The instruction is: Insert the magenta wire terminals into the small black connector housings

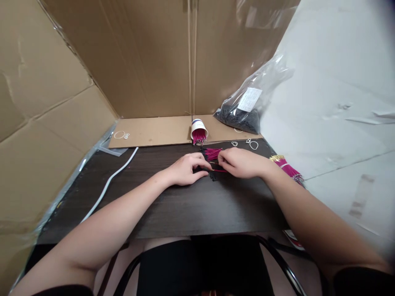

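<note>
Both hands meet at the middle of a dark wood-grain table [185,209].

Left hand [185,168]: resting knuckles-up on the table, fingers curled inward, fingertips pinching small black pieces [212,176] at the table surface. What exactly sits between the fingertips is too small to tell.

Right hand [240,162]: fingers closed around a bundle of magenta wires [211,153], which fans out to the left of the hand, just above the table. One single wire lies pinched between the two hands, running toward the left fingertips.

Surroundings:
- White paper cup [198,128] tipped toward the person, more magenta wires spilling from its mouth; it stands on a cardboard sheet [154,131] just behind the hands.
- Clear plastic bag [247,109] of black parts with a white label, leaning at the back right.
- Second bundle of magenta wires with gold tips [286,166], lying at the table's right edge, beside the right forearm.
- Loose rubber bands [253,144] on the table behind the right hand; more at the left on the cardboard.
- White cable [111,181] curving along the table's left side.
- Cardboard walls [138,53] enclose the back and left.
</note>
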Demonstrator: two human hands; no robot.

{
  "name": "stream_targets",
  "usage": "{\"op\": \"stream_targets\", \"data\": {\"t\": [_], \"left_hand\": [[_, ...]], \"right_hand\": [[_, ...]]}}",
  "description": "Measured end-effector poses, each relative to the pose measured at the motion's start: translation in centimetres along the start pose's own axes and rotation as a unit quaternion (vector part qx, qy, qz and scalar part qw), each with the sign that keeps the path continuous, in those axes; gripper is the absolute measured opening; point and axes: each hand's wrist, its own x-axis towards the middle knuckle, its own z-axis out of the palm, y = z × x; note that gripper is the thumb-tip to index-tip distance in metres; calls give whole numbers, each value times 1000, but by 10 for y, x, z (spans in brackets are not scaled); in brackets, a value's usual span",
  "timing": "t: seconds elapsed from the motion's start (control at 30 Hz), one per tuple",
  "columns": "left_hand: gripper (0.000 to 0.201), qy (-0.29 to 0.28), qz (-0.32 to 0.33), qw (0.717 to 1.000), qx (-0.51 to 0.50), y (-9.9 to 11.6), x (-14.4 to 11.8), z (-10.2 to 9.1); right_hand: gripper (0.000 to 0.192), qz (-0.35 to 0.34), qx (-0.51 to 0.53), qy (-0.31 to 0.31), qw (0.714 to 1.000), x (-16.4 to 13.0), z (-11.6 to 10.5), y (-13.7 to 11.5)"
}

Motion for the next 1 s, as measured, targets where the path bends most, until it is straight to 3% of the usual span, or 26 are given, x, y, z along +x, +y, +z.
{"op": "stream_targets", "data": {"t": [0.17,0.37,0.63,0.73,0.9,1.0], "left_hand": [[24,-11,32,999,31,-2,0,0],[16,0,39,999,33,1,0,0],[12,-27,30,999,29,9,1,-2],[9,-22,35,998,45,10,1,-2],[5,-1,15,998,61,8,1,-1],[5,6,17,998,55,7,1,-1]], "right_hand": [[12,-29,83,-9,996,0,-6,7],[14,-57,174,26,983,4,-5,15],[17,-76,170,-2,983,11,2,26],[18,-61,172,32,983,12,4,23],[15,-63,187,141,970,12,7,16],[15,-70,173,157,970,15,13,13]]}}
